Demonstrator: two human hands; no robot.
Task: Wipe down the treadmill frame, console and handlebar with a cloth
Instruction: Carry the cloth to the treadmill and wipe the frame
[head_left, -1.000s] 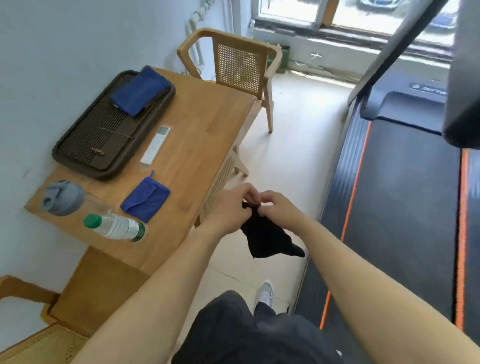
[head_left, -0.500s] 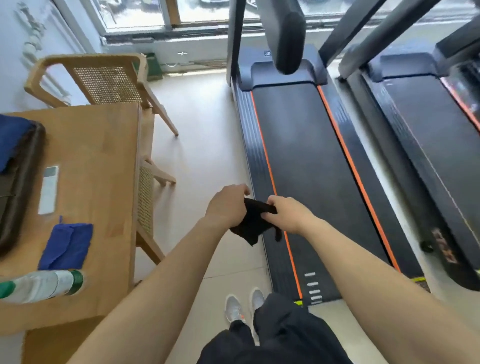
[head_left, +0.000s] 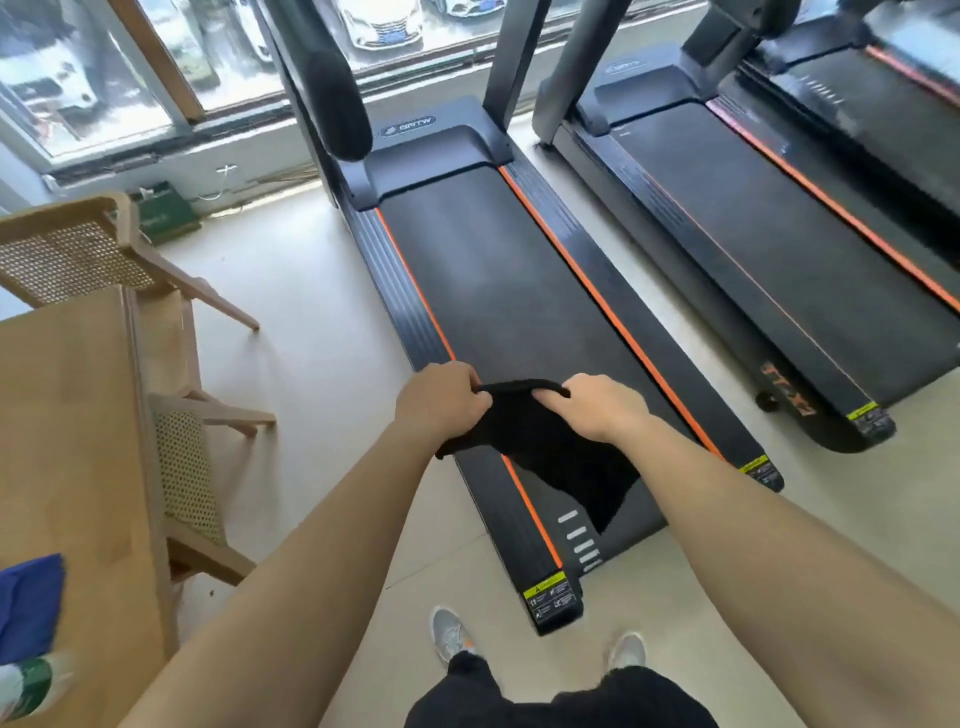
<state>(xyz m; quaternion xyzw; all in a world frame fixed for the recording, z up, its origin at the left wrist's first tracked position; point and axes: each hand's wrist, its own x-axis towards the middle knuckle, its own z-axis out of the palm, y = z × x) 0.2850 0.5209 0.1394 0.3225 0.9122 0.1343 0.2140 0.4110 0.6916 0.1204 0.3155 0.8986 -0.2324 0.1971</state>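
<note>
A black cloth (head_left: 550, 447) hangs stretched between my left hand (head_left: 439, 405) and my right hand (head_left: 602, 408), both gripping its top edge above the rear end of the treadmill (head_left: 498, 280). The treadmill has a black belt with orange stripes and grey side rails. Its padded black handlebar (head_left: 335, 96) reaches toward me at upper left, and two uprights (head_left: 506, 57) rise out of frame. The console is out of view.
A wooden table (head_left: 67, 415) with a blue cloth (head_left: 28, 603) and a bottle (head_left: 31, 686) stands at left, with cane chairs (head_left: 72, 249) beside it. A second treadmill (head_left: 753, 234) lies to the right. My feet stand on beige floor behind the treadmill.
My view has swung right from the table to the treadmills. My hands have pulled apart, spreading the bunched cloth out wider between them.
</note>
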